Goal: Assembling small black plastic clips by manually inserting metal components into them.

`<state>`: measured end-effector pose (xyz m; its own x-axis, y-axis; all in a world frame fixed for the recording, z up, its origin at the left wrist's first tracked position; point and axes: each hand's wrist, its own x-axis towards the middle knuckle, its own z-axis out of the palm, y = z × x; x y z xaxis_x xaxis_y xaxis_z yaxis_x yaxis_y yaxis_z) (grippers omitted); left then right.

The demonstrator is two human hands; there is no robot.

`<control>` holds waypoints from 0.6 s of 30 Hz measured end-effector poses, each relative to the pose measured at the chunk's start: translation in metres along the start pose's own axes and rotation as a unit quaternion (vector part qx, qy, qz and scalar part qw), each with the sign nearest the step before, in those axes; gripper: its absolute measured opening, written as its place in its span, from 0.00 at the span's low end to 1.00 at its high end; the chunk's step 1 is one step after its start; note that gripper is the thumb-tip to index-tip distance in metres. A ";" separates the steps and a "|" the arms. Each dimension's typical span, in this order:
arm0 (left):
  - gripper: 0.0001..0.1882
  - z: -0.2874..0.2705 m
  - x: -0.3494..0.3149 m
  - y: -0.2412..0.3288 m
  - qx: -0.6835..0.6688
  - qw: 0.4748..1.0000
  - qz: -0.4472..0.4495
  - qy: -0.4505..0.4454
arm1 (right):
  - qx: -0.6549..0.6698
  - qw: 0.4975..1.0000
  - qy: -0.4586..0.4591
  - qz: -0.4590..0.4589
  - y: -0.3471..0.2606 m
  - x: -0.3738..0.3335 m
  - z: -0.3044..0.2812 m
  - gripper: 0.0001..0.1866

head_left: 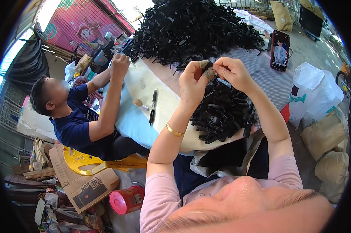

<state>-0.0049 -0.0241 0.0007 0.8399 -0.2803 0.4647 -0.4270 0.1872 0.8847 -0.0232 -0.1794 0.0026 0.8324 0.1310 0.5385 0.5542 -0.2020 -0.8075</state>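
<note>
Both of my hands meet over the table, above a smaller heap of black plastic clip-like pieces [218,116]. My left hand [193,83], with tan wraps [209,73] on its thumb and index finger, pinches a small black piece [207,66]. Closed at the fingertips, my right hand [235,73] touches that same piece. A slim light-blue thing [224,82] sticks out beneath the right fingers; its kind is hard to make out. Behind my hands rises a much larger pile of similar black pieces [195,31].
A pen [153,106] and a small tan piece [137,102] lie on the cloth-covered table [138,83]. To the right stands a phone [279,51], beside white plastic bags [311,93]. A co-worker [82,108] sits at left; a red bucket [126,200] is on the floor.
</note>
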 end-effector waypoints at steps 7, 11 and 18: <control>0.07 0.005 -0.007 -0.004 0.202 0.963 0.167 0.062 | 0.033 0.997 -0.018 0.064 -0.005 -0.002 -0.001 0.07; 0.10 0.002 -0.001 -0.009 0.243 0.952 0.181 0.041 | -0.060 0.997 0.023 -0.031 0.001 0.001 -0.004 0.06; 0.10 -0.039 0.032 -0.053 0.134 0.984 0.097 0.060 | -0.329 0.938 0.110 -0.007 0.021 -0.001 -0.067 0.08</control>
<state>0.0579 -0.0067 -0.0326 0.7600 -0.1482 0.6328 -0.6434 -0.0337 0.7648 -0.0125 -0.2487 0.0017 0.7643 -0.0504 0.6429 0.3830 -0.7666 -0.5153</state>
